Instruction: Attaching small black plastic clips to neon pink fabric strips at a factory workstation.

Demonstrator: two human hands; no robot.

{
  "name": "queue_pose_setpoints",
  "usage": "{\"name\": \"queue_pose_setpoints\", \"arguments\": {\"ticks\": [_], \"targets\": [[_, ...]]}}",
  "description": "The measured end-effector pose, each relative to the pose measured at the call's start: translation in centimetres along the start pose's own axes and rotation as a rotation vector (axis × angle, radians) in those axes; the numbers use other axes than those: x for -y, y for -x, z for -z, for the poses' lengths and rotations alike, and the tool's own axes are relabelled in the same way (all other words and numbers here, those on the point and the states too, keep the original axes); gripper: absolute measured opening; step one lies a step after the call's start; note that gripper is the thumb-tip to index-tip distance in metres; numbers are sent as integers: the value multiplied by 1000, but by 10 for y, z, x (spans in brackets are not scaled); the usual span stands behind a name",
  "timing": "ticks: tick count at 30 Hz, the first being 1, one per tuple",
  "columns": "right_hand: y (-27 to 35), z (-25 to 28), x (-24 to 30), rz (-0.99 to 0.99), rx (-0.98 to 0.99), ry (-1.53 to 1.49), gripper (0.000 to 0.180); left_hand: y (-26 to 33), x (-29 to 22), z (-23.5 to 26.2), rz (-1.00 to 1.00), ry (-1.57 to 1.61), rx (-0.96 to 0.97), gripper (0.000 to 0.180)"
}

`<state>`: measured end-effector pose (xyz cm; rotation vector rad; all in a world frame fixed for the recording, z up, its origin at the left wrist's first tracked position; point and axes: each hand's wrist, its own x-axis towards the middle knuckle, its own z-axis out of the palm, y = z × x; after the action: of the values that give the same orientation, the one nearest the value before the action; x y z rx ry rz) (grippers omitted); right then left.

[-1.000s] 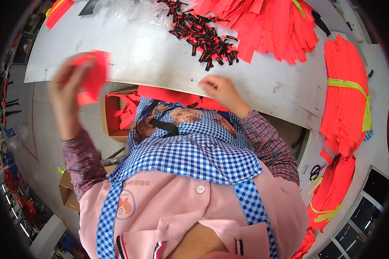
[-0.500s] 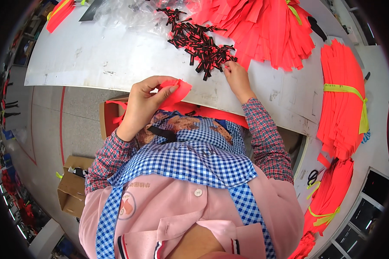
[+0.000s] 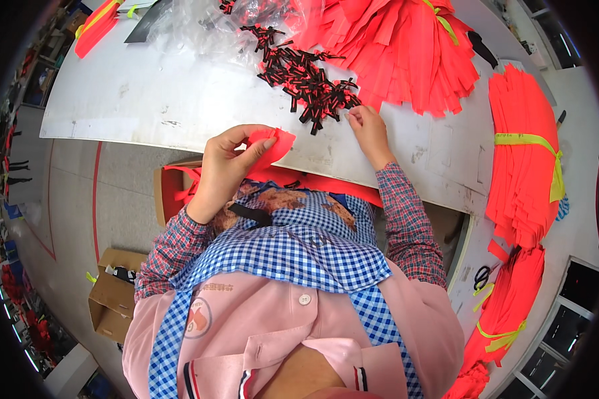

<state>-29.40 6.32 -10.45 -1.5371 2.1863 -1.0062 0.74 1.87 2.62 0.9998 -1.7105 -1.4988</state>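
My left hand [image 3: 227, 165] is closed, with thumb and fingers pinching a bright coral-red fabric strip [image 3: 277, 149] just in front of the table's near edge. The strip bends over and its lower part hangs toward my lap. My right hand [image 3: 371, 137] is at the near right edge of a pile of small black tabs [image 3: 307, 85] with red bits among them. Its thumb and forefinger are pressed together just beside the pile, and I cannot make out what, if anything, is between them.
The white table [image 3: 146, 100] bears a crumpled clear plastic bag [image 3: 203, 33] and a fanned heap of red strips [image 3: 396, 56]. Bundles of red strips [image 3: 522, 166] tied with yellow bands lie along the right, near black-handled scissors [image 3: 481, 276]. A cardboard box [image 3: 113, 292] stands at lower left.
My right hand has drawn slightly back toward me along the pile's edge. The left hand still pinches the fabric strip, barely moved. The whole view has shifted slightly.
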Motion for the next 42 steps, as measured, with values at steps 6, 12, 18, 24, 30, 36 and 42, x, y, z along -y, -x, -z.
{"name": "queue_pose_setpoints", "arguments": {"ticks": [6,12,18,24,30,36,42], "targets": [[11,42,59,-147,138,-863,14,-3,0,-7,-83,16,-53,15],[42,64,137,-176,463,-1281,14,-4,-1,-20,-174,-80,11,15],[44,55,161,-119,419,-1044,20,1,-7,-28,-280,-143,36,18],[45,50,161,-83,381,-970,20,4,-6,-28,-265,-186,43,17],[53,45,166,-25,217,-671,16,2,1,-30,-243,-191,43,15],[48,42,159,172,80,-675,19,0,-8,-25,-56,85,41,13],[52,34,158,-58,336,-1236,15,-8,-12,-22,136,458,72,18]]}}
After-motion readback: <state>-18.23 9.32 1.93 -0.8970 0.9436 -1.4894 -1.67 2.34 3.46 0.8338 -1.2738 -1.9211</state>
